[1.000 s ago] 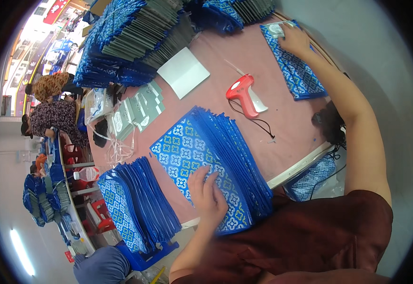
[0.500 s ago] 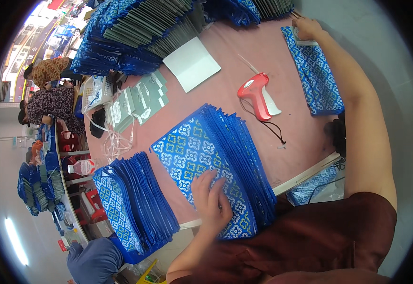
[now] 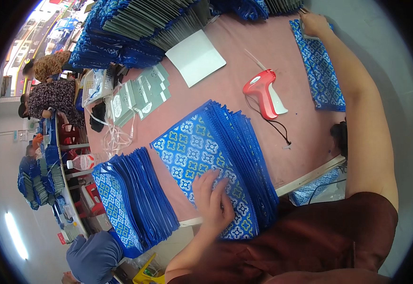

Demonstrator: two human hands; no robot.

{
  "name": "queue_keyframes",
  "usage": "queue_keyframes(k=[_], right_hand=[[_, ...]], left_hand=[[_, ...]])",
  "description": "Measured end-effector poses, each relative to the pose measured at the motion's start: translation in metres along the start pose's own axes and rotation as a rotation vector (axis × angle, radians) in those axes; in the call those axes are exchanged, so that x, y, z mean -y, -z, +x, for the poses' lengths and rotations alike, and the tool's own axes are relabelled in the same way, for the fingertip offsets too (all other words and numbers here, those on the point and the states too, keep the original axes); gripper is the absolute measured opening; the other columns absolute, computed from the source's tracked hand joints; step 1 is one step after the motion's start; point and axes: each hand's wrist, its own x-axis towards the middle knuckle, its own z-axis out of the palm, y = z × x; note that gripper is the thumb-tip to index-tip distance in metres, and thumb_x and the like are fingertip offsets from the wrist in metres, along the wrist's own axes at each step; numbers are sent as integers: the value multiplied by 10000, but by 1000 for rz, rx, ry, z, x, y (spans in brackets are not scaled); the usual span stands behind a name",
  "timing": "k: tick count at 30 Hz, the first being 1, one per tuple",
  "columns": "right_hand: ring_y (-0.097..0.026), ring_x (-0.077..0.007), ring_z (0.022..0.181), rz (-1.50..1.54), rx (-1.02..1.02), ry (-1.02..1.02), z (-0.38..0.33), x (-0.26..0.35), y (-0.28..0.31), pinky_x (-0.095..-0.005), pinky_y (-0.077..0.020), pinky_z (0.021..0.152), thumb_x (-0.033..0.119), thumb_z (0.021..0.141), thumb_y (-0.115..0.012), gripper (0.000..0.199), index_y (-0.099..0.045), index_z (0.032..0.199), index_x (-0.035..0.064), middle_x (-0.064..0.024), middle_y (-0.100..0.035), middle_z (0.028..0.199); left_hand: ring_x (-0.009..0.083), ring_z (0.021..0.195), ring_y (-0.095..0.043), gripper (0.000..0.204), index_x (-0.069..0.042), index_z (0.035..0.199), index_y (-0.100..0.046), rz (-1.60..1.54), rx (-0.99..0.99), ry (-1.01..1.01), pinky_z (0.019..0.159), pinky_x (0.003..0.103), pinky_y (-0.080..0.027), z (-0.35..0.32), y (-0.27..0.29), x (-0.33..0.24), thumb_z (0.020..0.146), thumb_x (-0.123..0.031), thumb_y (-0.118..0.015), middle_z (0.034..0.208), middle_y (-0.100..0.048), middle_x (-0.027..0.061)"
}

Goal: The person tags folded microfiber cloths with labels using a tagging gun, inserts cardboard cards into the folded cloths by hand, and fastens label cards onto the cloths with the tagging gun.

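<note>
My left hand lies with fingers apart on the top of a thick stack of blue bags with a white and green flower pattern. At the far right my right arm reaches out, and my right hand is curled at the upper end of a narrow folded blue patterned piece. A small greyish edge shows under that hand; what its fingers grip is too small to make out. Between the two hands lies a red and white tagging gun with a needle and a black wrist cord.
A second blue stack stands at the left table edge. Behind are a white card, grey-green printed cards, white ribbons, a bottle and a tall bag pile. People work at the left.
The view has shifted a little, so the table things sit slightly further right and up. Both hands stay at the same pieces, with the right hand's grip only slightly altered.
</note>
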Motion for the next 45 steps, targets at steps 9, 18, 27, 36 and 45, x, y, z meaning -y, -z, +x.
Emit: queue_keyframes(k=[9,18,27,36,45], right_hand=[[-534,-317,1253,-21,27,-30,-5,-1,-20,-533,-411,1057,40,776,-588,534,-516,1297,134,-90,-548,1378],[-394,-360,1380,628,-546,505,-43,98,62,-521,-274,1156,-113,696,-513,674,-520,1343,75,-121,-434,1493],[-476,-335,1302,937,-228,1109,-202,248,208,-463,-331,1112,137,856,-599,430,-568,1279,67,-123,-523,1404],[-481,-300,1294,1294,-95,737,-151,278,104,-417,-337,1105,274,984,-507,357,-625,1227,41,-113,-591,1339],[-520,-300,1261,1152,-187,678,-193,241,127,-404,-373,1076,53,921,-577,263,-641,1174,22,-137,-616,1278]], left_hand=[[378,1157,-554,412,-17,1116,-616,30,-33,-21,1006,543,-369,14,-10,4,725,95,-548,1235,-578,177],[401,1161,-531,377,-4,1102,-600,-58,-89,-32,1000,531,-393,38,-60,14,739,93,-563,1218,-561,197],[458,1239,-439,435,77,1183,-554,-54,-185,-37,1103,546,-303,53,-116,56,763,-34,-589,1248,-525,259],[369,1129,-567,294,13,1088,-633,-227,29,-174,998,461,-434,85,-96,73,801,39,-573,1143,-625,193],[396,1067,-585,304,21,1082,-612,-317,-502,40,911,427,-478,32,-129,109,818,118,-496,1107,-594,215]])
